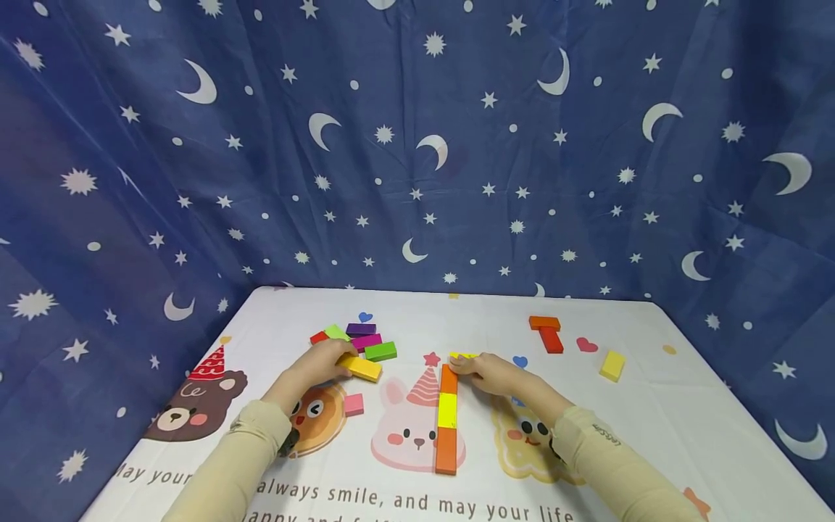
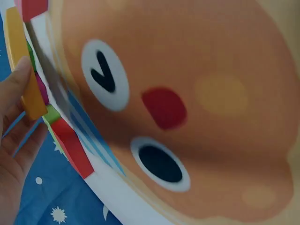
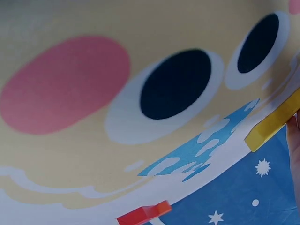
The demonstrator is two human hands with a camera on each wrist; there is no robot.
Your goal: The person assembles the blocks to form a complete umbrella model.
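My left hand pinches a yellow-orange block, with the thumb on one face and the other fingers behind it in the left wrist view. Close by lie a purple block, a magenta block, a green block, a lime block and a red block. My right hand holds a yellow block, partly hidden by its fingers. That block lies crosswise at the far end of a straight row: an orange block, a yellow block and another orange block.
A pink block lies nearer me on the left. At the back right, an orange block meets a red block; a pale yellow block lies farther right. A printed white cloth covers the table before a blue curtain.
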